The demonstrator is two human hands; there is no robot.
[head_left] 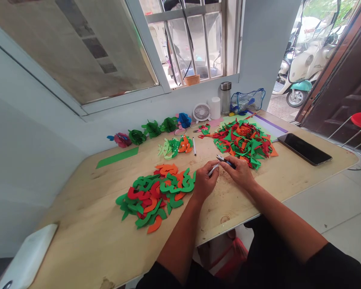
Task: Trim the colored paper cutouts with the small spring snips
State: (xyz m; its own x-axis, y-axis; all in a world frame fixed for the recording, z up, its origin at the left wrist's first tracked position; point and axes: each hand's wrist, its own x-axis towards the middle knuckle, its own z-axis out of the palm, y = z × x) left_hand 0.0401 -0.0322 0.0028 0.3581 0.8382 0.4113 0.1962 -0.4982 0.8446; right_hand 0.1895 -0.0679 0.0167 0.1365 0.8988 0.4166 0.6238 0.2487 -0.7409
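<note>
Centrally, two hands meet low over the tabletop (87, 208), between a pile of curved cut-outs (150, 204) and a heap of scraps (243, 140). The left hand (207, 178) is closed around a slim white rod (213, 170); the right hand (239, 171) is closed on a dark-handled tool (226, 161), its tip close to the rod's upper end. Whether the two touch cannot be told.

The rod is probably light, stiff and smooth, apt to roll in a loose grip, and best held along its lower barrel. The tool is likely rigid and somewhat heavier, best gripped by its handles, away from the tip. The cut-outs look thin and soft, easily creased, and are best lifted singly by an edge.

Containers stand at the rear: a lidded bottle (225, 100), transparent, its contents not legible; beside it a clear, blue-edged pouch (248, 101) holding small items too indistinct to name. On the window ledge sits a tan pot (192, 80), its inside hidden.
</note>
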